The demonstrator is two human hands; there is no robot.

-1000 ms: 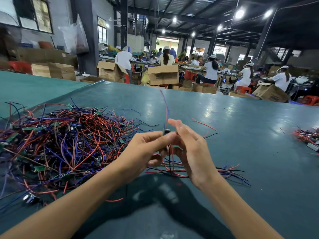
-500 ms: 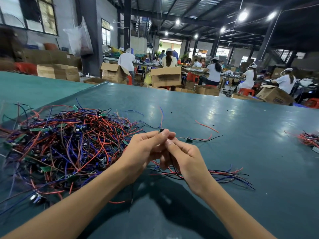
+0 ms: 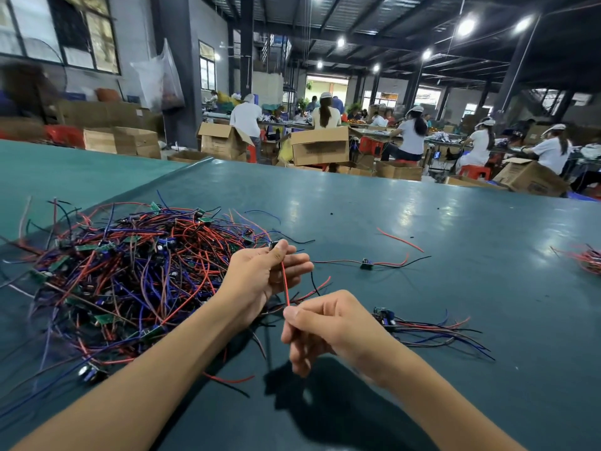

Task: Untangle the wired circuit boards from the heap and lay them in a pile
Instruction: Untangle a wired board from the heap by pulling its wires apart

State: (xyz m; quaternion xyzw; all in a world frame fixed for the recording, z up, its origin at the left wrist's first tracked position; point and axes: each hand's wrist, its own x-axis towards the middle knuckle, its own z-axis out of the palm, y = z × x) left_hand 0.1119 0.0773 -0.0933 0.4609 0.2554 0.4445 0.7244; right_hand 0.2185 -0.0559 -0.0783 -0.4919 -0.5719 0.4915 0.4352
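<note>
Red insulated wire (image 3: 285,286) runs straight between the two hands, its long axis pointing away from the person. Its far end meets the small dark circuit board (image 3: 272,245), which the left hand (image 3: 260,278) pinches between thumb and forefinger with its other fingers spread loosely. Its near end is pinched by the thumb and forefinger of the right hand (image 3: 328,327), whose remaining fingers curl underneath. The tangled heap of red, blue and black wires and green boards (image 3: 130,271) lies on the teal table top (image 3: 455,229) directly left of the left hand, just beside its wrist. The small pile of freed boards with trailing wires (image 3: 422,330) lies just right of the right hand, with its wires stretching off to the right. The held board therefore sits between heap and pile, and the right hand is the nearer one for laying it down. Its wire would probably need swinging crosswise to match the pile. Whether its other leads are free of the heap cannot be told.
</note>
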